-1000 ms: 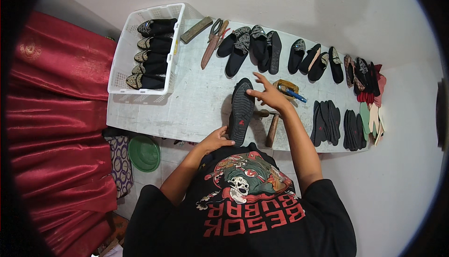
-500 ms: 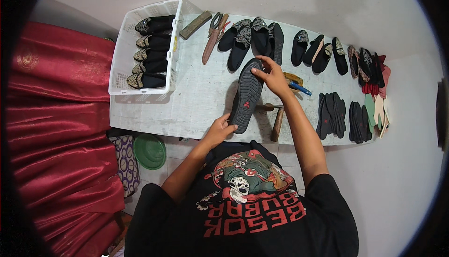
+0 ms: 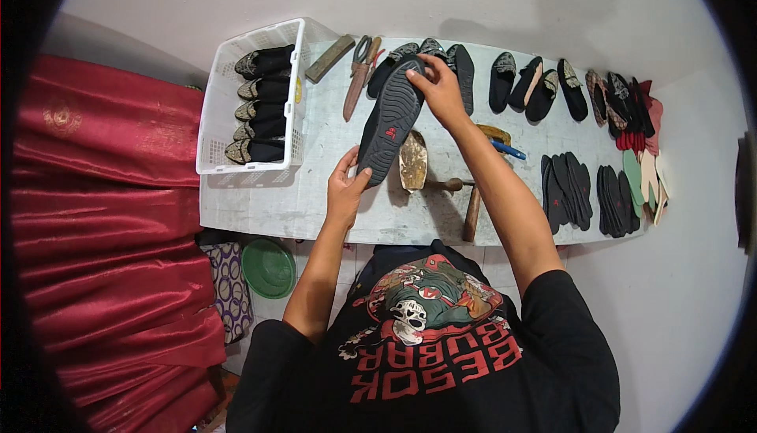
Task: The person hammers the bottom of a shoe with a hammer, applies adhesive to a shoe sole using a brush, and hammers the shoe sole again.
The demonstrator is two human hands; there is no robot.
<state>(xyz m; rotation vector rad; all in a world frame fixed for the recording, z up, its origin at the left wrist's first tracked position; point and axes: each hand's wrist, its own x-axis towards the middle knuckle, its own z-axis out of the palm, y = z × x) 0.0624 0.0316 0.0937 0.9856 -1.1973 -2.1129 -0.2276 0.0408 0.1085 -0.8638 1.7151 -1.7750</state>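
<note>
Between my two hands a black shoe (image 3: 392, 121) is held up over the table, tilted, its ridged sole with a small red mark facing up. My left hand (image 3: 345, 188) grips its lower end, thumb on the sole. At the upper end my right hand (image 3: 438, 90) pinches the shoe, with the thumb lying on the sole. Below the shoe stands a worn, yellowish shoe-shaped block (image 3: 412, 162). Beside it lies a hammer (image 3: 471, 214) with a wooden handle, partly hidden by my right forearm. The upper side of the held shoe is mostly out of sight.
A white plastic basket (image 3: 206, 125) holds several patterned black shoes. A whetstone-like bar (image 3: 330, 58), scissors (image 3: 362, 48) and a sheathed-looking knife (image 3: 354, 94) lie nearby. More shoes (image 3: 502, 82) line the far edge. Black soles (image 3: 566, 188) lie at right, near a blue-handled tool (image 3: 507, 150).
Both hands have carried the shoe up and to the left, away from the table's near edge. The block beneath it has come into sight.
</note>
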